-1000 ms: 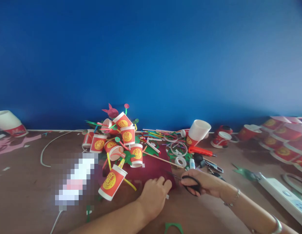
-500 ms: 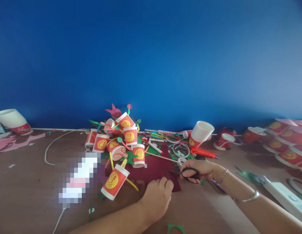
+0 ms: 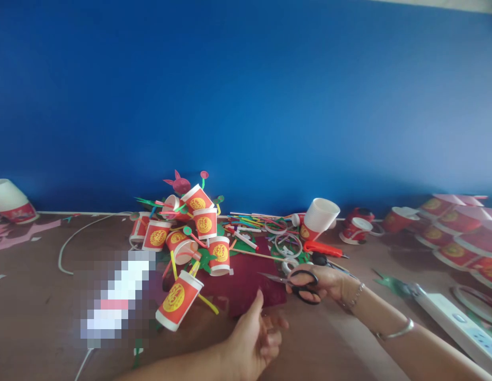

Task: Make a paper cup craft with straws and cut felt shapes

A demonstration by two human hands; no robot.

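Note:
My right hand (image 3: 323, 281) grips black-handled scissors (image 3: 305, 288) by the finger loops, the blades pointing left over a dark red sheet (image 3: 246, 278). Turned palm inward, my left hand (image 3: 256, 338) is open just in front of the sheet, thumb up and fingers loosely bent, with nothing seen in it. Left of the sheet stands a pile of red and white paper cups (image 3: 206, 224) joined with straws and green paper cutouts. One tilted cup (image 3: 180, 300) leans out at the front of the pile.
Behind the sheet lie several straws (image 3: 249, 219), a red-capped marker (image 3: 243, 238), tape rolls (image 3: 288, 246) and an orange cutter (image 3: 325, 248). Stacked white cups (image 3: 321, 214) lean near the blue wall. A power strip (image 3: 456, 323) sits at right, with more cups (image 3: 448, 233) behind; a blurred-out bright object (image 3: 122, 296) lies left.
My left hand has turned from knuckles up, fingers curled, to thumb up with its fingers opened. The scissors show more of their blades. The whole view has shifted slightly.

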